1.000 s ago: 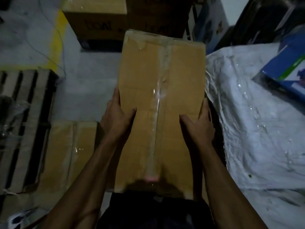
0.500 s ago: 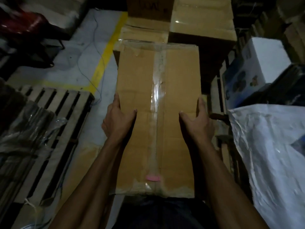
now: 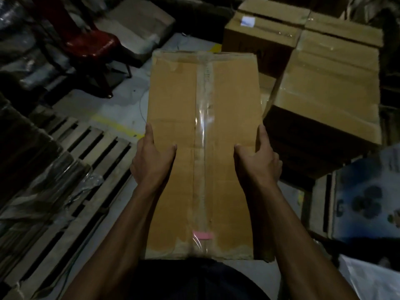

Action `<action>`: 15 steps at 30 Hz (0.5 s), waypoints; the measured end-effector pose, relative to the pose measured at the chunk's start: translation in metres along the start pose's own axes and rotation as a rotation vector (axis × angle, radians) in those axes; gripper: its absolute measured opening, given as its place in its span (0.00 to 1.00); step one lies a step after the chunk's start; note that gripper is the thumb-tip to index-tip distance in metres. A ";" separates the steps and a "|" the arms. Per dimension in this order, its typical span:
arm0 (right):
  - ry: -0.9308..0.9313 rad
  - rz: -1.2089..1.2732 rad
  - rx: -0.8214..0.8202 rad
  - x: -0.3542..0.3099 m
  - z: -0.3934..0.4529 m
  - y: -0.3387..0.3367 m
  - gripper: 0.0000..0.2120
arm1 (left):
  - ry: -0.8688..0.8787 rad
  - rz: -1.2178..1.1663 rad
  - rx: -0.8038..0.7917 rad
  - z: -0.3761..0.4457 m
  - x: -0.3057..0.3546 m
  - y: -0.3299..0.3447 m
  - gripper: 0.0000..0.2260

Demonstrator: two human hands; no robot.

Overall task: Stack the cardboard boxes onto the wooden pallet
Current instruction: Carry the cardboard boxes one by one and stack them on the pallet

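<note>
A bare wooden pallet [image 3: 86, 169] lies on the floor at the left. Beside it, the left hand [image 3: 151, 161] and right hand [image 3: 257, 163] grip a taped cardboard box [image 3: 203, 109] by its sides, carried chest-high. Stacked cardboard boxes [image 3: 324, 83] stand at the right.

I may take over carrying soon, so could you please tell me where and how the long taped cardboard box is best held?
Hold the cardboard box by its two long side edges, near mid-length, one hand from each side. It is long, narrow and flat-topped, with no handles showing. That is the hold now: the left hand and right hand each have a thumb on top and fingers wrapped over the side.
</note>
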State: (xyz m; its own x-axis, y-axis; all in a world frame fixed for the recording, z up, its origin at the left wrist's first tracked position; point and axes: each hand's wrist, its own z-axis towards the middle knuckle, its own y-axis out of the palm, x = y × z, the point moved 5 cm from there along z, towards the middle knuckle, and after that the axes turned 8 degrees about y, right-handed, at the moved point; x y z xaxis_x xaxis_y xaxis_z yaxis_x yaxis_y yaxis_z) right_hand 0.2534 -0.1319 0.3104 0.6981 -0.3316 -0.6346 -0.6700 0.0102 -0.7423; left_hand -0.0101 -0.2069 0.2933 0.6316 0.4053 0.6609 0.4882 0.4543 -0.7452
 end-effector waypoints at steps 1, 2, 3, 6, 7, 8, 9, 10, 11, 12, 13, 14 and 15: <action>-0.004 -0.002 -0.002 -0.011 0.011 0.005 0.40 | 0.004 0.007 -0.002 0.015 0.000 0.001 0.38; -0.006 0.000 -0.009 -0.027 0.027 0.014 0.39 | 0.004 0.008 -0.001 0.037 -0.001 0.005 0.38; -0.001 -0.003 -0.018 -0.039 0.040 0.023 0.39 | 0.002 0.012 -0.001 0.055 -0.003 0.008 0.37; 0.016 -0.004 -0.014 -0.079 0.081 0.053 0.39 | 0.018 0.021 -0.013 0.122 -0.011 0.023 0.38; 0.019 0.003 -0.006 -0.096 0.097 0.067 0.39 | 0.029 0.014 -0.017 0.151 -0.015 0.029 0.38; 0.025 0.011 0.001 -0.111 0.111 0.078 0.39 | 0.032 0.012 -0.025 0.177 -0.017 0.033 0.38; 0.035 0.026 0.012 -0.132 0.127 0.091 0.39 | 0.037 0.014 -0.038 0.209 -0.019 0.037 0.38; 0.049 0.032 0.020 -0.149 0.141 0.101 0.39 | 0.044 0.021 -0.055 0.237 -0.021 0.040 0.38; 0.057 0.024 0.024 -0.166 0.152 0.109 0.39 | 0.051 0.037 -0.074 0.261 -0.020 0.041 0.38; 0.072 0.024 0.033 -0.186 0.166 0.118 0.39 | 0.062 0.044 -0.090 0.291 -0.019 0.040 0.38; 0.080 0.027 0.045 -0.202 0.177 0.125 0.39 | 0.071 0.048 -0.099 0.315 -0.017 0.039 0.37; 0.085 0.035 0.058 -0.220 0.191 0.132 0.39 | 0.080 0.049 -0.107 0.342 -0.012 0.038 0.37; 0.091 0.040 0.064 -0.233 0.203 0.137 0.39 | 0.090 0.046 -0.114 0.366 -0.009 0.038 0.37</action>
State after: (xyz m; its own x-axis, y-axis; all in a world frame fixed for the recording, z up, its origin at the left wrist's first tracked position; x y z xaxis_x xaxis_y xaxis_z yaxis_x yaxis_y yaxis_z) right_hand 0.0498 0.1383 0.3129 0.6437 -0.4136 -0.6439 -0.6770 0.0844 -0.7311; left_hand -0.2175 0.0975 0.2917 0.7037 0.3489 0.6189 0.5195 0.3415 -0.7833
